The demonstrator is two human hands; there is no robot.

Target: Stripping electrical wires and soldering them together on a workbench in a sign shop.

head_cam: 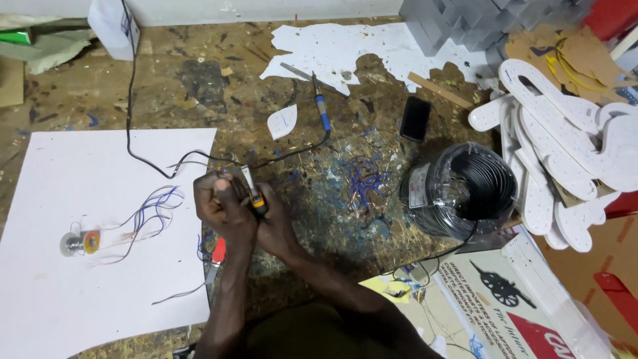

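Both my hands meet over the stained wooden workbench [199,86]. My right hand [271,223] grips a utility knife [252,189] with a yellow and black handle, its blade pointing up and away. My left hand [219,203] is closed around thin wire ends [193,159] right beside the blade. A black cable [129,100] runs from my hands up to the far edge. Loose blue and white wires [149,209] lie on a white sheet [80,279] to the left, leading to a small bulb with an orange ring [80,242].
A blue-handled soldering iron [321,110] lies at centre back, a black phone [415,118] to its right. A wrapped coil of black cable [465,189] sits right of my hands. White cut-out shapes [565,146] pile at the right. A red tool handle [218,250] lies below my left hand.
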